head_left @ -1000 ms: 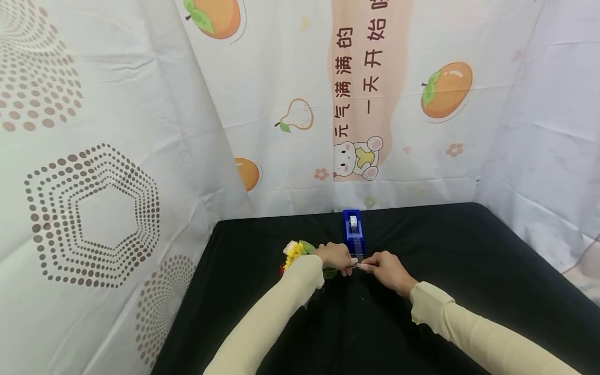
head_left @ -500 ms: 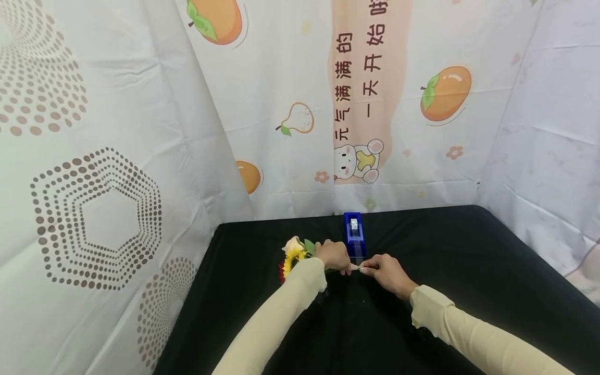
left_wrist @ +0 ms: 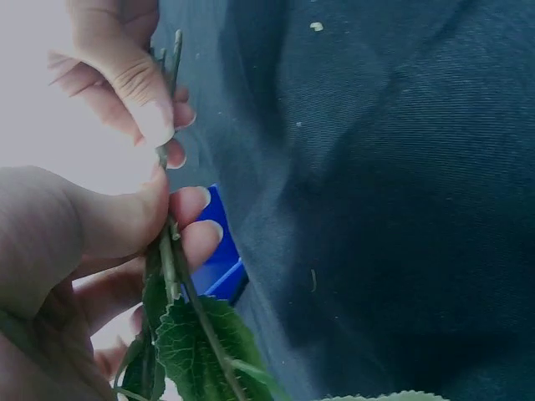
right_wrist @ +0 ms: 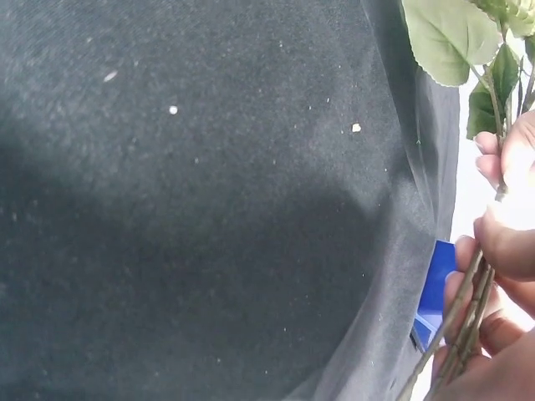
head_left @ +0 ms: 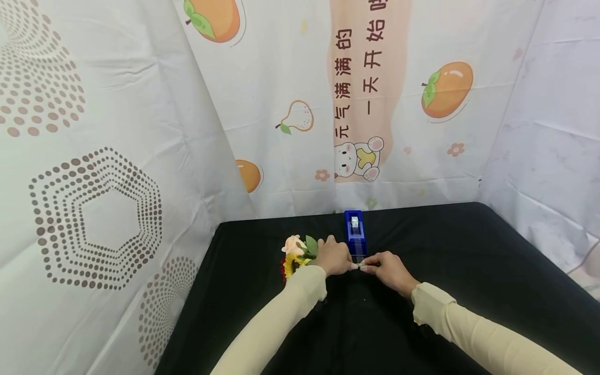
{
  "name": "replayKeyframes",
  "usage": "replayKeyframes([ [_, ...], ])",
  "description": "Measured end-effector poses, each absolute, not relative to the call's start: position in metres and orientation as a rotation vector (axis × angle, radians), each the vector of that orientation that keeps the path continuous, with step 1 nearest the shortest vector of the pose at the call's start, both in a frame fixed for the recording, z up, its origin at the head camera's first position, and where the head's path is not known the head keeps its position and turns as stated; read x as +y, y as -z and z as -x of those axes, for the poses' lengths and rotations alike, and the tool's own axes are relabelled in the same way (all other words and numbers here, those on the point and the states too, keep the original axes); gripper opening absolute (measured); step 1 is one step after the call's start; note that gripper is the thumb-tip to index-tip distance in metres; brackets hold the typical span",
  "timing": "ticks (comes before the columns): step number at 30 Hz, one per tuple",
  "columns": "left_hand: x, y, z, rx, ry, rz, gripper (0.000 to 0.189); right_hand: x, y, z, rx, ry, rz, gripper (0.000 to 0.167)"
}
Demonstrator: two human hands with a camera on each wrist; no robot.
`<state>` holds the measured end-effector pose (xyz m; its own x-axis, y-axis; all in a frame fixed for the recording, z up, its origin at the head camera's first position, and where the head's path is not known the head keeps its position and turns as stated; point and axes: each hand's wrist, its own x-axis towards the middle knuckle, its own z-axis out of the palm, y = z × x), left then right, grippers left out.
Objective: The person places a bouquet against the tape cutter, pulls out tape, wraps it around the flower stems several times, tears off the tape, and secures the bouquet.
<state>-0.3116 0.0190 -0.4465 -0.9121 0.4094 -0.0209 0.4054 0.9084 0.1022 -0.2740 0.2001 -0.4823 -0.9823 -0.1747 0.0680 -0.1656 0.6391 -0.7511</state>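
A small bunch of flowers, with a peach rose (head_left: 292,245), a yellow sunflower (head_left: 290,264) and a red bloom partly hidden behind the sleeve, lies to the left of my left hand (head_left: 334,257). That hand pinches the bunched stems (left_wrist: 170,263) between thumb and fingers, just past a green leaf (left_wrist: 205,342). Close beside it, my right hand (head_left: 389,271) pinches the same stems (right_wrist: 470,313) nearer their cut ends. Just beyond both hands stands a blue tape dispenser (head_left: 354,232) with a roll in it. What looks like clear tape reaches from it towards the fingertips.
Black cloth (head_left: 422,245) covers the table, with small pale specks on it. White printed curtains (head_left: 281,156) hang behind the table and along both sides.
The flower heads have turned, so the rose and a green leaf show more and the sunflower faces differently. Both hands stay in nearly the same place, fingertips close together at the stems.
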Motion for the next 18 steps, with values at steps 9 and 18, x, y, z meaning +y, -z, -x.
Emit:
replayKeyframes([
  [9,0.02,0.45,0.299,3.184,-0.001,-0.78,0.024,0.201,0.486,0.279,2.849,1.217,0.316,0.02],
  [18,0.016,0.461,0.293,3.336,0.111,-0.962,0.023,0.202,0.481,0.286,2.75,1.173,0.315,0.027],
])
